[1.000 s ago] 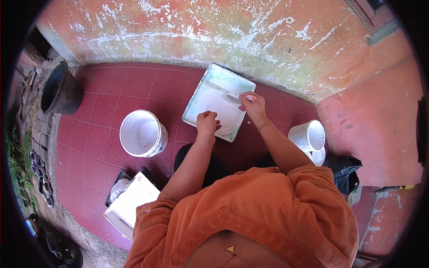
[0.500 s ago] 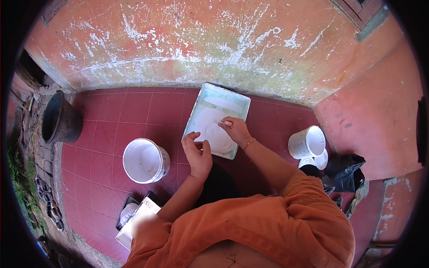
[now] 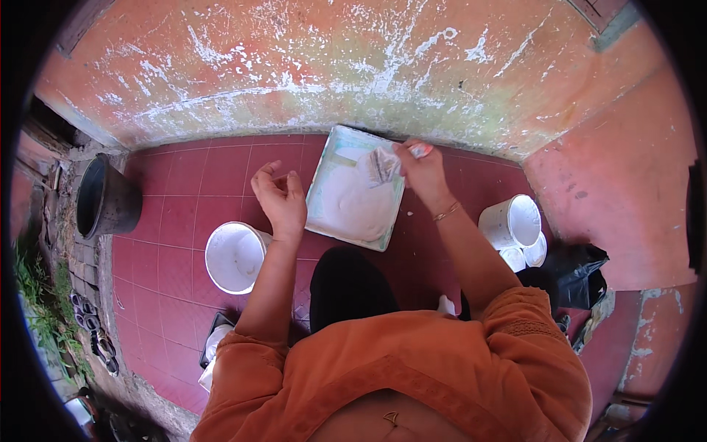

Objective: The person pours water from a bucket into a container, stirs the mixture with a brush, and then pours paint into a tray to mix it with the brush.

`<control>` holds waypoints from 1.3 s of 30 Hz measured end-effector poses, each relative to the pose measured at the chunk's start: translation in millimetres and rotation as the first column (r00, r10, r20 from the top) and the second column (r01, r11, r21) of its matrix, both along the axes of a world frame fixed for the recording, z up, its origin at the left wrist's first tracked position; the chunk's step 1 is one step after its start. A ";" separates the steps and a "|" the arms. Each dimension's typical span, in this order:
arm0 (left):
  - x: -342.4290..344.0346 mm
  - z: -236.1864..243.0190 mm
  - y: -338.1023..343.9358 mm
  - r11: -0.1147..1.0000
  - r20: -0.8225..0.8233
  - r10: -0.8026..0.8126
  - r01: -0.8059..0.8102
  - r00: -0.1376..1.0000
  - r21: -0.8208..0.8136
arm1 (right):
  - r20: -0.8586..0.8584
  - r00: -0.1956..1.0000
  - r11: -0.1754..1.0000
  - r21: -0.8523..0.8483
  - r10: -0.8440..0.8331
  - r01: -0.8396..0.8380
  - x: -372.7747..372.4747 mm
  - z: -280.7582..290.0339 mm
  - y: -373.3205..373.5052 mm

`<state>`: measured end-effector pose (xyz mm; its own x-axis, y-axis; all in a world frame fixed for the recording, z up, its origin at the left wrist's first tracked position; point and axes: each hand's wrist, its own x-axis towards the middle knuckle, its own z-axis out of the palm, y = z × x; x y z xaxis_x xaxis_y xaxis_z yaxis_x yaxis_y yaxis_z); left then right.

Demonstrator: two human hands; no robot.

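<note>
A shallow white tray (image 3: pixel 318 166) with pale green smears lies in front of me, holding a spread layer of white powder or paste (image 3: pixel 353 206). Over its right edge, my right hand (image 3: pixel 426 173) is closed around a putty knife (image 3: pixel 381 168). The knife's wide greyish-white blade points left over the tray, and a reddish handle end shows past my fingers. My left hand (image 3: pixel 276 195) is raised just left of the tray, palm turned up and fingers loosely curled apart, with nothing visible in it.
A white bucket (image 3: pixel 234 258) stands to the left on red floor tiles, a dark bucket (image 3: pixel 107 195) farther left. Another white bucket (image 3: pixel 508 221) tilts at the right, beside a black plastic bag (image 3: pixel 582 272). A peeling orange wall (image 3: pixel 294 74) rises behind the tray.
My right hand has lifted away from the white material and moved up and right, bringing the putty knife's blade into view. My left hand has moved left and up, off the tray.
</note>
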<state>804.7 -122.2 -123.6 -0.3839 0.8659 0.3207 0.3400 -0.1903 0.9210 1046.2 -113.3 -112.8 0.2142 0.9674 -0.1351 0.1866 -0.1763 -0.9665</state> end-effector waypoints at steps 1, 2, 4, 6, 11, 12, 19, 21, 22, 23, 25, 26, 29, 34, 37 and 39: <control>-2.8 -2.6 2.2 1.000 0.000 0.004 -0.004 1.000 -0.012 | 0.120 0.993 0.998 0.055 0.000 -0.007 -14.2 -12.3 -10.1; 3.1 -5.4 4.8 1.000 -0.013 -0.015 0.015 1.000 -0.022 | 0.327 0.943 0.968 0.207 0.068 -0.142 -12.0 -50.1 -20.7; 17.0 5.8 14.3 0.999 -0.065 -0.043 0.042 0.997 -0.015 | 0.535 0.840 0.879 0.355 0.088 -0.318 -1.3 -87.8 -21.1; 23.7 18.0 23.4 0.997 -0.126 -0.022 0.031 0.992 0.069 | 0.481 0.861 0.940 0.188 0.164 -0.284 -3.7 -89.5 -26.8; 47.8 42.1 41.5 0.994 0.026 -0.061 0.059 0.998 0.097 | 0.525 0.833 0.907 0.244 0.173 -0.343 3.0 -111.6 -9.3; 57.9 45.8 36.9 0.985 -0.010 -0.094 0.094 0.996 0.143 | 0.618 0.728 0.908 0.054 0.296 -0.415 14.0 -122.4 -4.3; 57.3 -8.5 -31.8 0.968 0.357 -0.123 0.192 0.926 -0.164 | -0.136 0.990 0.973 -0.217 0.043 -0.072 39.0 -73.6 21.0; 43.1 -23.6 -30.2 0.881 0.540 -0.008 0.262 0.841 -0.394 | -0.157 0.984 0.974 -0.197 0.077 -0.108 60.5 -58.0 35.4; 30.9 -29.5 -20.4 0.805 0.589 0.050 0.317 0.807 -0.502 | -0.181 0.976 0.974 -0.167 0.122 -0.152 66.0 -46.0 41.7; 27.7 -34.0 -9.9 0.712 0.630 0.112 0.380 0.768 -0.590 | -0.201 0.966 0.972 -0.135 0.163 -0.192 69.7 -32.2 45.6; 31.3 -33.4 9.5 0.644 0.588 0.352 0.267 0.728 -0.717 | -0.163 0.954 0.961 -0.079 0.250 -0.265 64.3 2.5 46.5; 32.3 -33.1 16.2 0.538 0.509 0.561 0.180 0.652 -0.824 | -0.120 0.939 0.945 -0.023 0.322 -0.327 61.8 10.8 46.8; 46.7 -56.3 20.8 0.460 0.484 0.590 0.224 0.646 -0.859 | -0.036 0.941 0.941 0.060 0.337 -0.334 52.2 -2.4 34.9; 77.4 -136.6 -14.2 0.415 0.468 0.672 0.232 0.574 -0.880 | 0.077 0.936 0.925 -0.202 0.344 -0.323 67.0 -100.6 33.8; 82.8 -177.4 -27.8 0.314 0.381 0.826 0.222 0.415 -0.923 | -0.114 0.980 0.929 -0.316 0.165 -0.194 92.6 -132.4 61.0; 72.9 -198.2 -29.4 0.363 0.441 0.787 0.253 0.432 -0.897 | -0.193 0.968 0.906 -0.361 0.159 -0.220 109.2 -144.2 68.3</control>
